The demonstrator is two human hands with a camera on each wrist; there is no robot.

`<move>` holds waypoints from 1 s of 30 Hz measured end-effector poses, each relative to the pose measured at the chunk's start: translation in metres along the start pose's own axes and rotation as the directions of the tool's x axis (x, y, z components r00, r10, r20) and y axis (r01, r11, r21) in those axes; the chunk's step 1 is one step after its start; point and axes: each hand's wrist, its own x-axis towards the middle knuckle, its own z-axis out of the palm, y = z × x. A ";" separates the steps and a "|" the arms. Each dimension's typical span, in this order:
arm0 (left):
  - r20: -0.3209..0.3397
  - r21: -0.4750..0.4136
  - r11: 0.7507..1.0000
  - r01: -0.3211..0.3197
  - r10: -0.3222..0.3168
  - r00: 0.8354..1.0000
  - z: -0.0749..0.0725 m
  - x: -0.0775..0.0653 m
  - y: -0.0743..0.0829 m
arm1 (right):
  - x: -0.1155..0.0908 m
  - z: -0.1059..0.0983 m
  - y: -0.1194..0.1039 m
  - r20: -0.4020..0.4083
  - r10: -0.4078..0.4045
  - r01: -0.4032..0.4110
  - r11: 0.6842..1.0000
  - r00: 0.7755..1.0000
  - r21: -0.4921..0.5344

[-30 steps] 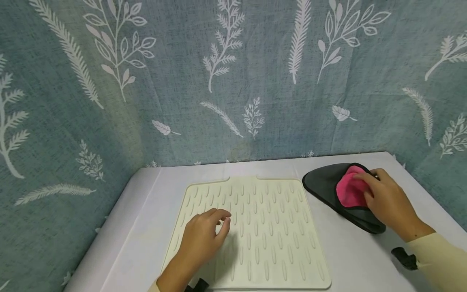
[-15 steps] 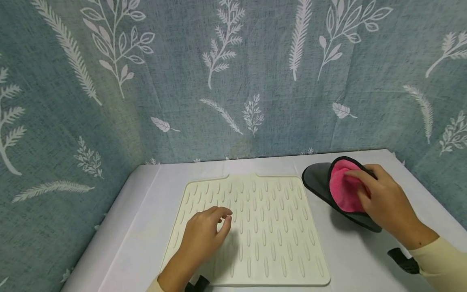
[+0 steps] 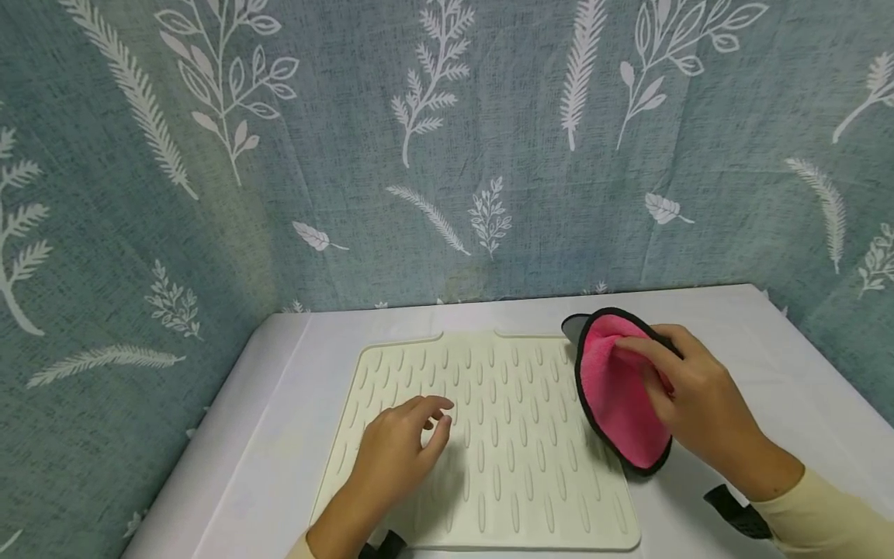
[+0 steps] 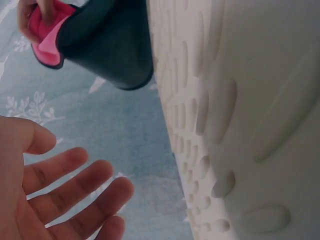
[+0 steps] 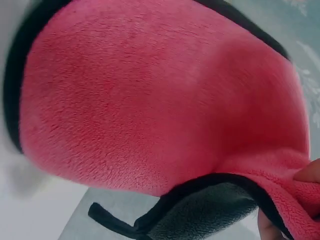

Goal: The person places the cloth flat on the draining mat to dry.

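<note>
A plush cloth (image 3: 611, 380), pink on one face and dark grey on the other with black edging, hangs from my right hand (image 3: 705, 396) at the mat's right side. The thumb and fingers pinch a fold of its pink face, also seen in the right wrist view, where the pink cloth (image 5: 140, 100) fills most of the picture. A cream ridged mat (image 3: 524, 473) lies flat on the table, and the cloth overlaps its upper right corner in the head view. My left hand (image 3: 398, 446) hovers over the mat's left part, fingers loosely bent and holding nothing.
White covering spreads over the table (image 3: 251, 435) around the mat. Behind and to the left hangs a blue-green curtain (image 3: 335, 171) with white leaf prints. A black strap piece (image 3: 739, 512) is at the right wrist.
My right hand has lifted the cloth off the table and carried it left to the mat's edge; more of the pink face now shows. The left hand has stayed nearly still.
</note>
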 end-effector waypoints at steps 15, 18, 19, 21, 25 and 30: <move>0.036 -0.057 0.998 0.002 0.000 0.999 0.000 -0.001 0.004 | 0.011 0.034 -0.035 -0.045 -0.066 0.074 0.976 0.997 0.203; 0.035 -0.062 0.998 -0.001 0.003 0.999 0.001 -0.002 0.006 | 0.007 0.039 -0.041 -0.023 -0.057 0.061 0.967 0.998 0.247; 0.033 -0.062 0.998 -0.005 0.007 0.999 0.001 -0.002 0.006 | 0.006 0.041 -0.042 -0.014 -0.051 0.053 0.964 0.999 0.262; 0.025 -0.060 0.998 -0.014 0.015 1.000 0.002 -0.003 0.007 | 0.004 0.043 -0.046 0.004 -0.042 0.039 0.957 0.999 0.288; 0.005 -0.089 0.995 -0.033 0.033 0.999 0.003 -0.004 0.010 | 0.000 0.046 -0.052 0.008 -0.026 0.022 0.937 1.000 0.348; -0.032 -0.144 0.985 -0.093 0.089 0.996 0.005 -0.004 0.014 | -0.003 0.044 -0.061 0.041 0.019 -0.034 0.910 0.999 0.414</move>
